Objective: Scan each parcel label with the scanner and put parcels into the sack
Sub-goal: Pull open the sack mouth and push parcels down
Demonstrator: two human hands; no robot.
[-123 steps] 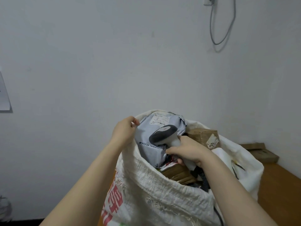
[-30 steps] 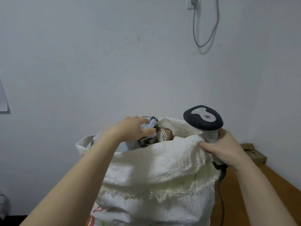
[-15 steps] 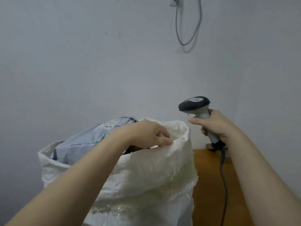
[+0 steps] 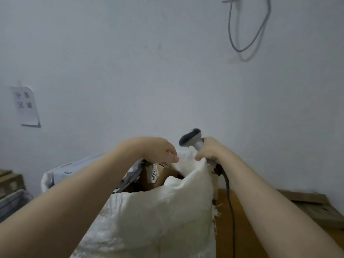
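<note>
Sack (image 4: 158, 216), white and woven, stands in the middle, its mouth open and its near wall folded up high. Inside it show a brown box (image 4: 160, 175) with a white label, and to the left a grey mailer (image 4: 74, 168) leaning against the far rim. The left hand (image 4: 158, 149) reaches over the opening, its fingers curled at the far rim, where they seem to pinch the cloth; motion blur makes the hold hard to read. The right hand (image 4: 209, 151) is closed round the handle of the scanner (image 4: 190, 139), whose dark head points up and to the left above the sack's right edge. The same hand's fingers touch the raised rim there. A black cord (image 4: 229, 194) hangs from the handle down past the sack. The sack stands at the left edge of a brown worktop (image 4: 242, 231), which bears flattened cardboard (image 4: 312, 207) further right. On the wall hang a paper note (image 4: 26, 107) and a grey cable (image 4: 247, 38). Boxes (image 4: 9, 181) stand at far left.
</note>
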